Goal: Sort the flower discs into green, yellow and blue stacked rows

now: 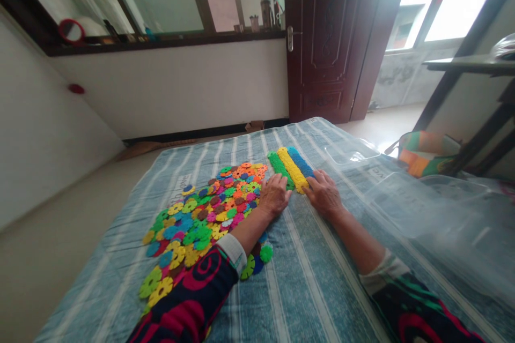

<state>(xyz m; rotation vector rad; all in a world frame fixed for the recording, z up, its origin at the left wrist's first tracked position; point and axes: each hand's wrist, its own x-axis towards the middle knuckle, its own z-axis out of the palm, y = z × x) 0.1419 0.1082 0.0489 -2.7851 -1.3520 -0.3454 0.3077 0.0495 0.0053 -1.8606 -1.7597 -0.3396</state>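
Observation:
Three rows of notched plastic discs lie side by side on the bed: a green row (279, 166), a yellow row (292, 169) and a blue row (300, 162). My left hand (274, 196) rests at the near end of the green row, fingers apart and touching it. At the near ends of the yellow and blue rows is my right hand (324, 194), its fingers spread against them. Part of each row's near end is hidden by my fingers. Left of the rows spreads a loose pile of mixed-colour discs (205, 214), partly under my left forearm.
A striped blue sheet (298, 278) covers the bed. On the right lie a clear plastic lid (352, 153) and a clear plastic bin (454, 225). Beyond the bed are a dark red door (325, 37) and a window ledge (181, 43) with small items.

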